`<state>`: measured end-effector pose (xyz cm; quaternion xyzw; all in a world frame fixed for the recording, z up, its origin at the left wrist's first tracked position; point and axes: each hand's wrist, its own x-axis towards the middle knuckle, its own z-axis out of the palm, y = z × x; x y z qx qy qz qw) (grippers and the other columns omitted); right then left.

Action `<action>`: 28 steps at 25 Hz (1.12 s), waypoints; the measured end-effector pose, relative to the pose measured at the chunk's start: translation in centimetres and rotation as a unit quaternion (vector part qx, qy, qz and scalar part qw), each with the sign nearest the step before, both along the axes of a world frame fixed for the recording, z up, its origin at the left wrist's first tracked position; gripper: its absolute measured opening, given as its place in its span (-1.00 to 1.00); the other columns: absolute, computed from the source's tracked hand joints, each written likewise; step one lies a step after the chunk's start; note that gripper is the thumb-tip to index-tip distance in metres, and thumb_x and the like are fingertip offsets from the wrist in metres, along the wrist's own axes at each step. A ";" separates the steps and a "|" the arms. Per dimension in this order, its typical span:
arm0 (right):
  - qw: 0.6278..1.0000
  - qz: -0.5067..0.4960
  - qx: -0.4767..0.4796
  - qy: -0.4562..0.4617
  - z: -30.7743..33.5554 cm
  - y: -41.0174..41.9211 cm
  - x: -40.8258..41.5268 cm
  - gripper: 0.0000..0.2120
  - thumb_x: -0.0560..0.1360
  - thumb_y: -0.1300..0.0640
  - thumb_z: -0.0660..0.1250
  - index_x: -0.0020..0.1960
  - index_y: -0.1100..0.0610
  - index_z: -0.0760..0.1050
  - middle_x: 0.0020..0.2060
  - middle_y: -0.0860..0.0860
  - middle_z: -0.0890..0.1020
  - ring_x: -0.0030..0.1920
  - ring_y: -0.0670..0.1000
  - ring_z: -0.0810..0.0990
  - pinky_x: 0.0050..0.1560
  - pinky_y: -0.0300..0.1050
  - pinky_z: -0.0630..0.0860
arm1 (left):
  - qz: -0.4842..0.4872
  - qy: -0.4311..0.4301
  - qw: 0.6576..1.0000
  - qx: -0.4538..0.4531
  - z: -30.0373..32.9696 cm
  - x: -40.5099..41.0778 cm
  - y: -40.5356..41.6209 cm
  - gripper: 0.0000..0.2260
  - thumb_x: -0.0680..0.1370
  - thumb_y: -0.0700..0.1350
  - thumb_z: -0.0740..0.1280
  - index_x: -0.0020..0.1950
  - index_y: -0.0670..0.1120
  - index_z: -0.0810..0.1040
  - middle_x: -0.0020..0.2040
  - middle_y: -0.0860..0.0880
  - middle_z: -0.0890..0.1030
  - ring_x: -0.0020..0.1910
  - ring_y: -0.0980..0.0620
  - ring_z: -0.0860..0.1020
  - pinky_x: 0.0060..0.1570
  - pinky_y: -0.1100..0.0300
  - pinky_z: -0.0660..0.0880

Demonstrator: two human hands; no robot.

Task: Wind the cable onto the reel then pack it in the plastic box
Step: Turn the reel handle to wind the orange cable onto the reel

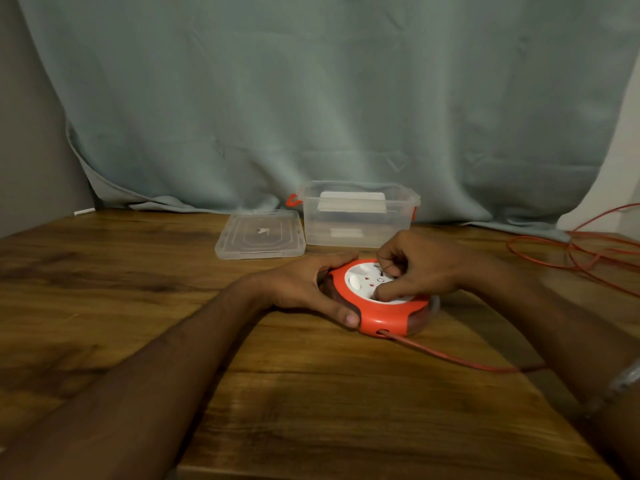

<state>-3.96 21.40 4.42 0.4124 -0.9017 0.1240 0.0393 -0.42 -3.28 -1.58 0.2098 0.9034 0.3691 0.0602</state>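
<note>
A round red reel (384, 315) with a white socket face lies flat on the wooden table (138, 289). My left hand (304, 289) grips its left rim, thumb at the front edge. My right hand (419, 268) rests on the white centre, fingers curled around the winding part. A thin red cable (450, 356) leaves a hole at the reel's front and runs right, under my right forearm. More loose cable (588, 252) lies in loops at the far right. The clear plastic box (358, 216) stands open behind the reel.
The box's clear lid (259, 233) lies flat to the left of the box. A grey-green curtain (311, 98) hangs along the table's back edge. The box has red clips on its sides.
</note>
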 end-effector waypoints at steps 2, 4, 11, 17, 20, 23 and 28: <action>1.000 -0.012 -0.003 0.020 0.0 -0.3 0.2 -0.60 0.28 -0.14 0.55 -0.41 0.09 0.43 -0.59 -0.13 0.46 -0.49 -0.11 0.42 -0.37 -0.12 0.30 | 0.002 -0.003 1.000 -0.003 0.2 0.2 0.1 0.27 0.13 0.36 0.70 0.71 0.12 0.16 0.63 0.18 0.35 0.57 0.11 0.37 0.61 -0.04 0.31; 0.999 -0.017 -0.007 0.028 0.0 -0.4 0.5 -0.57 0.30 -0.12 0.55 -0.47 0.10 0.42 -0.61 -0.10 0.45 -0.51 -0.09 0.42 -0.38 -0.10 0.32 | -0.009 -0.001 1.000 0.008 0.3 0.4 0.2 0.26 0.14 0.35 0.70 0.71 0.11 0.16 0.62 0.18 0.37 0.57 0.12 0.38 0.61 -0.03 0.31; 0.999 0.016 -0.011 0.032 0.1 -0.4 0.2 -0.60 0.41 -0.08 0.54 -0.42 0.11 0.47 -0.55 -0.08 0.50 -0.48 -0.10 0.45 -0.35 -0.06 0.37 | -0.017 0.001 1.000 0.015 -0.1 -0.2 0.1 0.16 0.20 0.29 0.73 0.68 0.18 0.21 0.60 0.19 0.40 0.57 0.06 0.40 0.58 -0.11 0.33; 0.984 0.083 -0.041 -0.153 1.5 2.2 -1.6 -0.49 0.33 0.31 0.58 0.18 0.00 0.50 0.07 -0.10 0.75 -0.32 0.03 0.47 -0.31 0.00 0.44 | -0.024 -0.015 0.999 0.015 0.2 0.1 -0.1 0.17 0.17 0.30 0.72 0.68 0.19 0.22 0.60 0.20 0.39 0.57 0.10 0.38 0.61 -0.06 0.29; 0.976 0.103 -0.016 -0.194 1.4 2.4 -1.9 -0.41 0.39 0.46 0.54 0.30 0.07 0.47 0.18 -0.09 0.75 -0.31 0.05 0.45 -0.33 -0.14 0.42 | -0.058 -0.011 0.998 0.029 0.9 0.8 0.4 -0.02 0.27 0.12 0.70 0.61 0.23 0.31 0.55 0.22 0.46 0.53 0.17 0.43 0.59 0.02 0.32; 0.974 0.098 -0.019 -0.205 1.2 2.3 -2.2 -0.37 0.38 0.48 0.53 0.33 0.05 0.47 0.17 -0.06 0.73 -0.37 -0.01 0.44 -0.36 -0.20 0.43 | -0.068 -0.014 0.997 0.033 1.2 1.1 0.5 -0.09 0.28 0.06 0.67 0.55 0.31 0.33 0.52 0.23 0.49 0.50 0.20 0.46 0.55 0.10 0.36; 0.978 0.070 -0.016 -0.194 1.2 2.4 -1.7 -0.27 0.30 0.23 0.65 0.28 -0.11 0.32 0.11 0.00 0.72 -0.29 0.00 0.56 -0.27 -0.05 0.52 | -0.027 -0.014 1.000 0.003 0.9 1.0 0.1 0.14 0.19 0.21 0.68 0.69 0.17 0.19 0.61 0.20 0.36 0.56 0.15 0.37 0.62 0.02 0.28</action>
